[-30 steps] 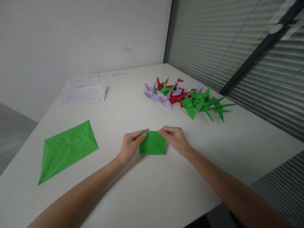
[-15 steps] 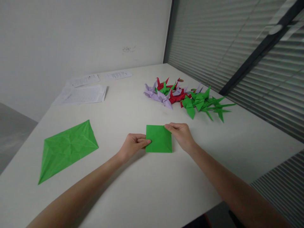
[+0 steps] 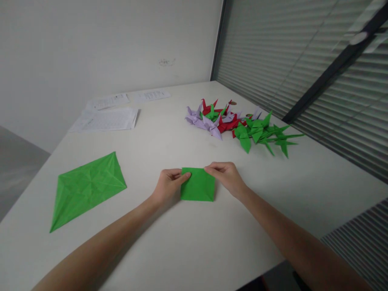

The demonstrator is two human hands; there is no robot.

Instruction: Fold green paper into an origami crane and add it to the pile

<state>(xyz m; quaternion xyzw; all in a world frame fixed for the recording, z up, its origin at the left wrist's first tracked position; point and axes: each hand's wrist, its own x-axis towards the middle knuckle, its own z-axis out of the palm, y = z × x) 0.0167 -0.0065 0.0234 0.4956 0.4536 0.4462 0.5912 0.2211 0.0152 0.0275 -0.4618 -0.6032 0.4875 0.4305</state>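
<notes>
A small folded square of green paper (image 3: 197, 186) lies flat on the white table (image 3: 188, 242) in front of me. My left hand (image 3: 168, 186) pinches its upper left corner, fingers curled. On the other side, my right hand (image 3: 226, 177) grips the upper right corner with its fingertips. A larger green sheet (image 3: 86, 186), creased and unfolded, lies flat to the left, well away from both hands.
A pile of folded paper cranes (image 3: 239, 125) in green, red and lilac sits beyond my hands to the right. Printed white sheets (image 3: 106, 119) lie at the far left by the wall. Window blinds (image 3: 303, 72) run along the table's right side.
The small green square slid a little left and toward me after being further right. My left hand's pinch moved up from the left edge to the top corner.
</notes>
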